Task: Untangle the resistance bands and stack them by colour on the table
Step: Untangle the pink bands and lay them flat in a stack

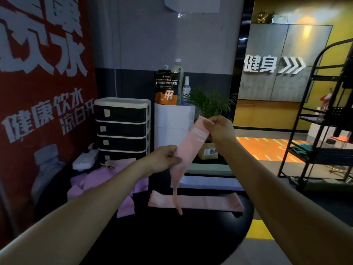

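A gym room with a red wall and a grey wall is seen, and a dark round bench [172, 236] is set in front. A drawer box [122, 129] is stood at the back; what is inside cannot be seen. A purple pile [107, 180] is left tangled on the bench, so much is still to be sorted. One pink band [200, 202] is laid flat already. Green and pale bands [208, 168] seem to be stacked behind it. Another pink band [188, 150] is held up over the bench, pinched by the left hand [164, 157] lower down and by the right hand [219, 129] at the top.
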